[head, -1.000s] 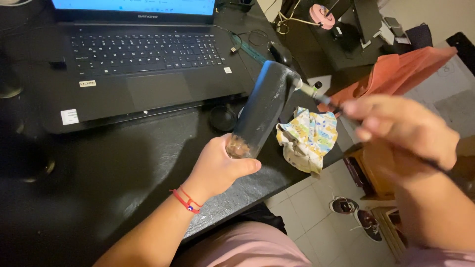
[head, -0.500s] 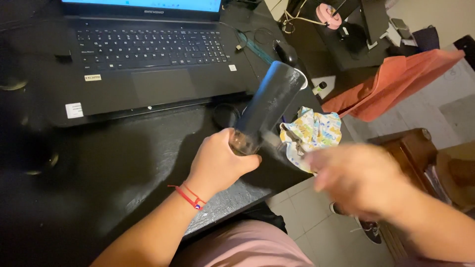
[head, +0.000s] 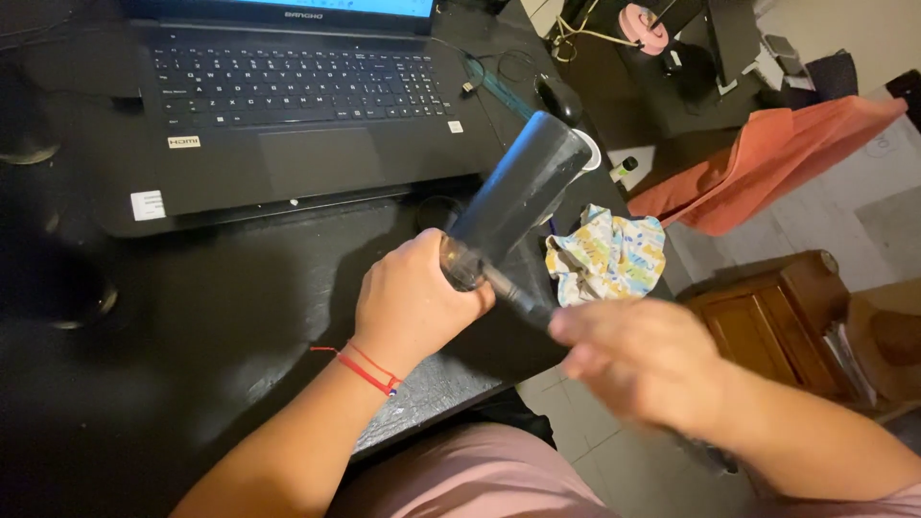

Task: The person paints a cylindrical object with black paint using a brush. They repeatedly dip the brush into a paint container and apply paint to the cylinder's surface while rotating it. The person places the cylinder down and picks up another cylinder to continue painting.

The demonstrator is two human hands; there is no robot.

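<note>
Left hand [head: 417, 302] grips bottle [head: 518, 197] (tilted)

One head-worn camera looks steeply down and forward from above the desk [head: 240, 317], close to it. The laptop [head: 288, 125] lies at the frame's top, beyond the desk's near edge; floor shows right of the desk. There is no second view to overlap.

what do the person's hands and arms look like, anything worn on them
Both forearms are bare, with no sleeves reaching them and no gloves. The left hand has a thin red string bracelet around the wrist, made of a couple of strands with a small bead or knot. The right hand is blurred; no ring, watch or band can be made out on it.
</note>
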